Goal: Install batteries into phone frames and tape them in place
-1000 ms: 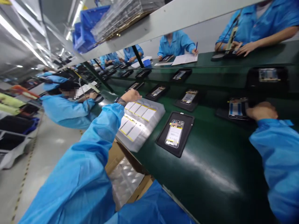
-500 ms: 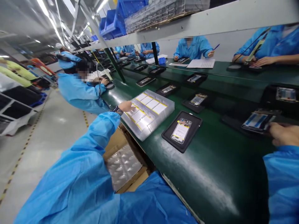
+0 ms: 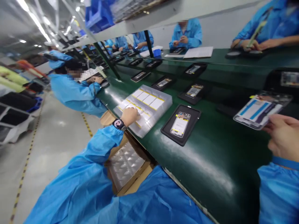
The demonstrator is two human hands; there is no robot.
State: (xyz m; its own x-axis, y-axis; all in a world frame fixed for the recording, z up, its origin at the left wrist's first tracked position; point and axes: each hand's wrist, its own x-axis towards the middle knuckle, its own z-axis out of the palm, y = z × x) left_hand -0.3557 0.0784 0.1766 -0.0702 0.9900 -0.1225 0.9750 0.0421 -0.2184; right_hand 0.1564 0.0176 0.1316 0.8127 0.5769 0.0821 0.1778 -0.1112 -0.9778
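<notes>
My right hand (image 3: 283, 132) grips the edge of an opened phone (image 3: 258, 110), holding it tilted above the bench at the right. Two blue strips and a yellow tab show on its inside. My left hand (image 3: 130, 116), with a watch at the wrist, is over a clear plastic tray (image 3: 163, 115) of white phone batteries (image 3: 149, 99) with yellow edges. Its fingers are bent down among the near batteries; the fingertips are partly hidden, so what they pinch is unclear. Between my hands another opened phone (image 3: 180, 125), with a white battery inside, lies in a black holder (image 3: 166, 132).
More black holders with opened phones (image 3: 195, 91) stand along the green bench (image 3: 205, 155). Below its edge sits a cardboard box (image 3: 137, 179) with clear plastic trays. A co-worker (image 3: 70, 84) sits at the left; others work opposite. A shelf (image 3: 163, 23) runs overhead.
My right hand has raised the phone from the right side of the bench and tilted it towards me. My left hand has shifted right and nearer over the battery tray, its fingers now curled.
</notes>
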